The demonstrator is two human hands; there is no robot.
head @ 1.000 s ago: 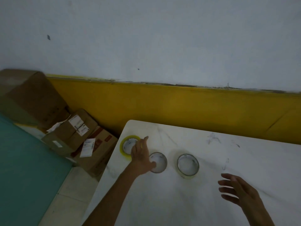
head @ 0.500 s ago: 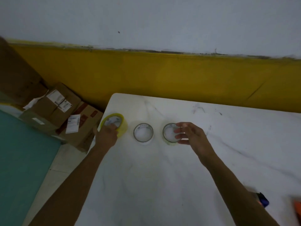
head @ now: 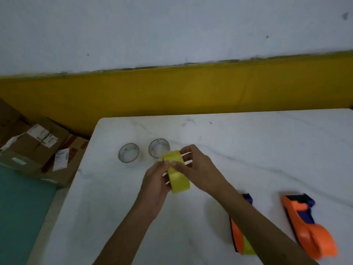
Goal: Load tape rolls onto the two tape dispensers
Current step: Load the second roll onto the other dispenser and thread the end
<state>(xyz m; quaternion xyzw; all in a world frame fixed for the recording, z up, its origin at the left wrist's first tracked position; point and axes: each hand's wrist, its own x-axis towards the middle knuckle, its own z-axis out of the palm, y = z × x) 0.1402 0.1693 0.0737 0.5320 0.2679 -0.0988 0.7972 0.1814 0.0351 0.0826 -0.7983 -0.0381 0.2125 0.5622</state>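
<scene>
Yellow tape roll (head: 176,174) pinched by both hands' grip; right forearm hides near dispenser (head: 238,238).

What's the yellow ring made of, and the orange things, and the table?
The yellow tape roll looks like glossy plastic tape: smooth, shiny band. The two orange dispensers seem moulded hard plastic with purple parts. The table looks like white marble or a marble-look laminate, grey-veined; which one isn't clear.

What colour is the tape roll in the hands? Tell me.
Yellow tape roll, seen in the head view.
</scene>
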